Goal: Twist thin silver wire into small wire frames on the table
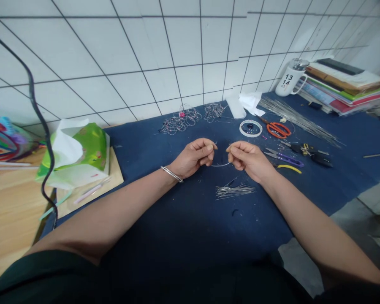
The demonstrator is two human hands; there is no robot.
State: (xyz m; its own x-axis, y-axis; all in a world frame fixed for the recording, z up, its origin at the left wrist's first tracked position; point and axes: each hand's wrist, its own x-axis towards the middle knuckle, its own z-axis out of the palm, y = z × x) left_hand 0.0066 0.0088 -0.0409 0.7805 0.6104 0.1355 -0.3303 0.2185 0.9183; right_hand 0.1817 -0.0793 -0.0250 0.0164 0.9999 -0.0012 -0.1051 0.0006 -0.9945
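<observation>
Between my hands a thin, pale wire [221, 165] curves in a shallow arc above the blue cloth. My left hand [199, 155], with a silver bangle at the wrist, pinches one end between thumb and forefinger. Opposite it, my right hand [245, 157] pinches the other end, its remaining fingers curled in. A small gap parts the two sets of fingertips. Just below my right hand lies a loose bundle of short, straight wires [235, 191]. Beyond the hands, tangled wire loops [177, 124] with a few pink bits rest near the wall.
To the right lie orange-handled scissors [279, 130], purple-handled snips [289, 159], black pliers [319, 157] and long straight wires [299, 118]. A white ring-shaped dish [251, 128] holds small beads. Behind stand a white mug [289, 80] and stacked books [345, 86]. At left sits a tissue pack [91, 147].
</observation>
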